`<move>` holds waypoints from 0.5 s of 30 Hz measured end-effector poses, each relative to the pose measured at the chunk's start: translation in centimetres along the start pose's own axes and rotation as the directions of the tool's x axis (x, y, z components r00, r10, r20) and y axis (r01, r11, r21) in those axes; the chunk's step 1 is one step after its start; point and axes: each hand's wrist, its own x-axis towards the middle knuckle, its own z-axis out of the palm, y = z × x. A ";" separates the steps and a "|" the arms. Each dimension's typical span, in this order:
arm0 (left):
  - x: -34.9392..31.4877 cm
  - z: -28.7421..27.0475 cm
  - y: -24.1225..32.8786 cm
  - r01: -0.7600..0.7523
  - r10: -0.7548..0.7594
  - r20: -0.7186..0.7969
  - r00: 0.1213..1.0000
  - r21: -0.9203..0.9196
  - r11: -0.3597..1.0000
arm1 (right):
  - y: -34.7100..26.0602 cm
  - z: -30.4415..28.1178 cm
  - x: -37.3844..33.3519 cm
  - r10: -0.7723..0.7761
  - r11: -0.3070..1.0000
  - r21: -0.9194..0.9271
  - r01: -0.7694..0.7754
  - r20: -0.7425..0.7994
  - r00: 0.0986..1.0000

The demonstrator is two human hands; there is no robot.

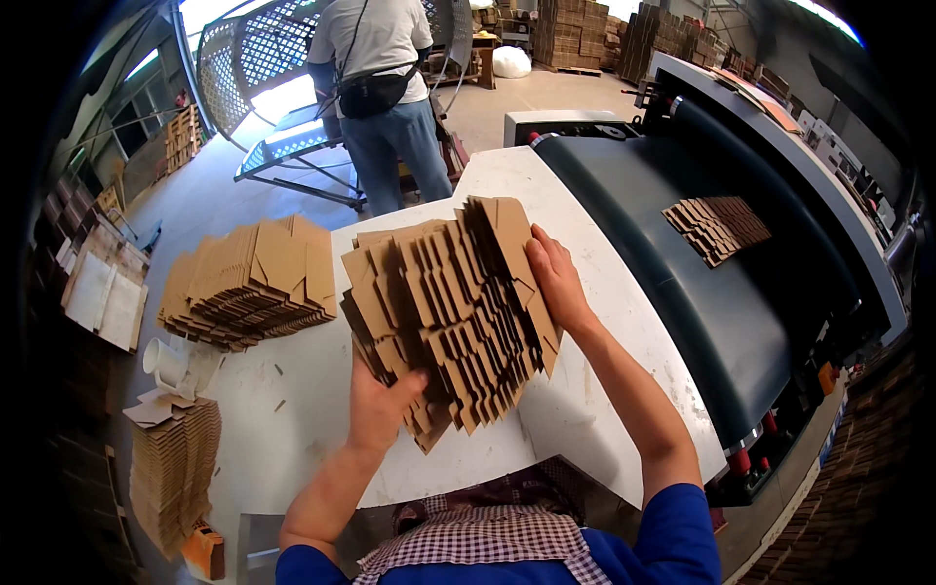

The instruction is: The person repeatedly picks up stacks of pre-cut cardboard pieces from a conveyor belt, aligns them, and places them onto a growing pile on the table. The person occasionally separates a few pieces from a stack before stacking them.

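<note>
Brown cardboard is standing in a tall, curving stack beside the left edge of the white table; its crooked column is looking likely to topple if an elbow brushes it, and the loose pieces on top could slide off first. Just beyond that stack, a white cylinder is lying near a fanned pile, whose uneven layers are overhanging one another, so a knock could send them spreading.

Next along, the person's left hand is clamping the lower left of a notched cardboard bundle, its thumb showing in front and its other fingers mostly hidden. From where I am standing, the bundle is tilting over the table, between both hands; I cannot tell whether its lowest corner is touching. Its pieces are sitting staggered, so I am thinking the middle ones could slip downward if the squeeze slackens, or their tabs could bend if it tightens too hard. The right hand is pressing against the opposite side.

Farther right, a smaller cardboard batch is resting on the dark belt; should the belt run, an overlapping piece could skew or snag. I am making out no brand, label or legible writing on any of this cardboard.
</note>
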 end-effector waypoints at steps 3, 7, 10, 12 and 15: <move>-5.0 0.7 -0.2 -0.247 0.236 0.086 0.968 0.502 0.829 | -0.1 1.1 -3.6 -0.267 0.959 0.089 0.271 -0.052 0.962; -9.0 -0.4 -3.2 -0.521 0.338 0.408 0.848 0.522 0.675 | 3.4 0.9 -10.4 -0.304 0.951 0.065 0.302 0.031 0.952; -8.4 -2.1 -2.5 -0.461 0.174 0.515 0.839 0.502 0.732 | 2.5 -0.1 -13.6 -0.243 0.964 0.143 0.224 0.128 0.962; -6.2 -4.1 -2.5 -0.534 0.236 0.585 0.776 0.409 0.740 | 2.2 -0.9 -14.3 -0.161 0.974 0.190 0.123 0.200 0.966; -2.0 -6.8 -4.1 -0.414 0.213 0.579 0.787 0.241 0.877 | 1.2 -2.6 -14.4 -0.148 0.975 0.202 0.096 0.262 0.954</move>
